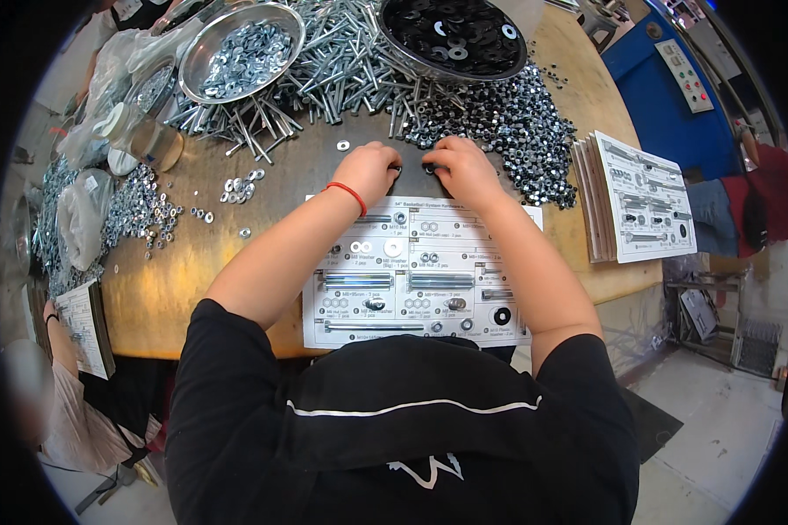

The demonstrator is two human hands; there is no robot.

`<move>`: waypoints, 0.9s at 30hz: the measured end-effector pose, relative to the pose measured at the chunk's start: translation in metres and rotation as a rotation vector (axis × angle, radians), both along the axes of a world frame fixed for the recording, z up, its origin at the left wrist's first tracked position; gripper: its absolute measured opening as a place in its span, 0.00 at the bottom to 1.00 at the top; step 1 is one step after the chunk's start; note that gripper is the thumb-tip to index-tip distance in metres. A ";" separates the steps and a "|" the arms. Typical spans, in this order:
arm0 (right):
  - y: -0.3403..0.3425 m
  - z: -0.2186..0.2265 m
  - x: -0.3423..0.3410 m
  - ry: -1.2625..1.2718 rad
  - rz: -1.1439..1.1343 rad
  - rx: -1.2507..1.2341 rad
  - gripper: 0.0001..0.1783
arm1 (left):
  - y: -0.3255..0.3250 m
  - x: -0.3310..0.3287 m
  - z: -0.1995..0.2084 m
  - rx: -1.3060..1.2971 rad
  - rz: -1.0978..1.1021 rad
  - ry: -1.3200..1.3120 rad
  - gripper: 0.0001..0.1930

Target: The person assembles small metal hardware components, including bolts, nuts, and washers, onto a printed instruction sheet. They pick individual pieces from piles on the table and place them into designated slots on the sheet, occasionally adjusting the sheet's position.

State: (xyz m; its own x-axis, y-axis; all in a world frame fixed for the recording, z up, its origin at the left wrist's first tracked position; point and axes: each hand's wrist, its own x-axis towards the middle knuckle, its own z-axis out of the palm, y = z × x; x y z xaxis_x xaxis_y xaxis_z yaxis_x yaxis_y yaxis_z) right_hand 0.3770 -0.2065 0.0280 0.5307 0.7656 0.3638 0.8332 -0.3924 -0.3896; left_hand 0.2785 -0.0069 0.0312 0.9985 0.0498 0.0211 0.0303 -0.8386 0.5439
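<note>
My left hand (369,172), with a red band at its wrist, is just beyond the top edge of a white hardware card (312,302). Its fingertips are pinched together at a small dark piece I cannot make out. Opposite it, a short gap away, my right hand (467,173) pinches too, with another small dark piece under its fingertips. On the card, long bolts (357,282), washers (393,248) and nuts appear within printed boxes, partly covered by my forearms. Just past my right hand spreads a heap of dark nuts (534,131).
Beyond my hands lie piled bolts (341,66), a metal bowl of silver washers (245,57) and a bowl of black washers (451,39). A clear jar (149,140) and loose nuts lie left. Stacked cards (643,197) stand right. Another person's hand (51,313) holds cards at left.
</note>
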 end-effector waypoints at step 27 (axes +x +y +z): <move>-0.016 0.000 -0.008 0.312 -0.164 -0.066 0.12 | 0.052 -0.205 0.037 -0.414 0.481 -0.163 0.08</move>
